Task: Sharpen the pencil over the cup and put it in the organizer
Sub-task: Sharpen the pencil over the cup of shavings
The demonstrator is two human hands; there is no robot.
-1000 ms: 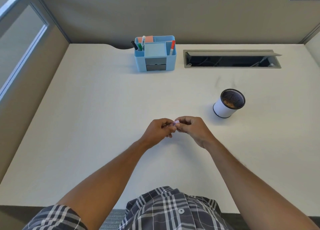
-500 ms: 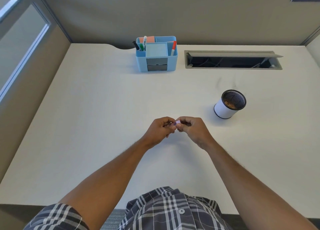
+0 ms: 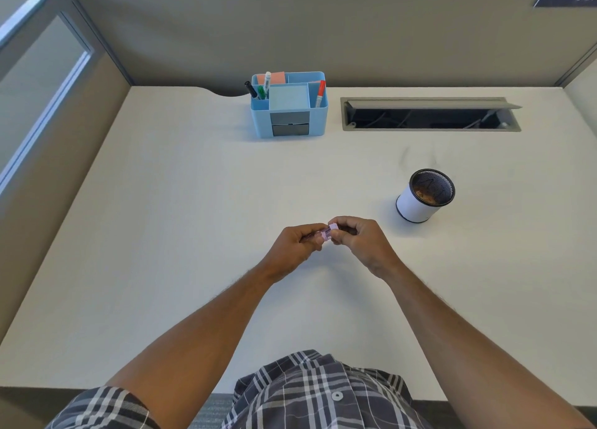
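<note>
- Head view looks down on a pale desk (image 3: 168,234) with both bare hands meeting near its middle, raised or resting just over the surface; which, I cannot tell.
- Left hand (image 3: 292,246) is curled closed, fingertips pinched on what seems to be the pencil; only a sliver of something dark shows inside the fist, so the pencil itself is mostly hidden.
- Right hand (image 3: 358,239) is also curled shut, thumb and fingers gripping a small pink sharpener (image 3: 328,232) that sits between the two hands.
- By my reading the pencil and sharpener are joined or about to be, but the hands are not over the cup (image 3: 424,196), which stands well apart to the right and slightly farther away.
- Whether any sharpening is done is unclear; the cup holds some brownish matter at the bottom, too small to identify.
- Left to do, as I judge it: bring the work over the cup, turn the pencil, then carry it to the blue organizer (image 3: 289,105) at the back edge.
- Room is generous: bare desk lies between hands and cup, and between hands and organizer.
- An open cable slot (image 3: 429,115) sits right of the organizer; a dropped pencil could roll in.
- Markers (image 3: 320,93) already fill some organizer compartments.
</note>
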